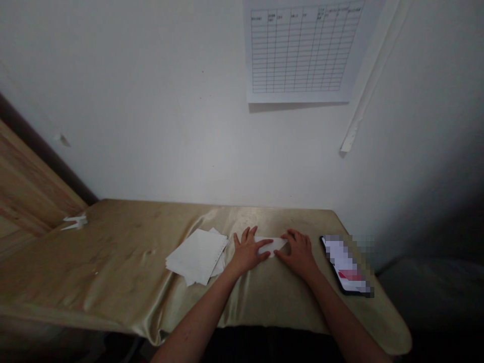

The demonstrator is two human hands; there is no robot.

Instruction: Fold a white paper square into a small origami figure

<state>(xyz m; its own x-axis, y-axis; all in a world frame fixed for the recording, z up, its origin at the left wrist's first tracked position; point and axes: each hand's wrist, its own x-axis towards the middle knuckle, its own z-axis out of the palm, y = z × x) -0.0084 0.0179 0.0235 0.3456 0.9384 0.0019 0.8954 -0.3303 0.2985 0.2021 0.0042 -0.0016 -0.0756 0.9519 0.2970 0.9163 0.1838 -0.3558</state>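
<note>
A small folded white paper lies on the gold satin cloth of the table. My left hand rests flat on the paper's left part, fingers spread and thumb pointing right. My right hand presses down on its right end, fingers stretched forward. Neither hand grips anything. A loose stack of white sheets lies just left of my left hand.
A phone with a lit screen lies right of my right hand, near the table's right edge. A small white paper shape sits at the far left. A printed grid sheet hangs on the white wall behind the table.
</note>
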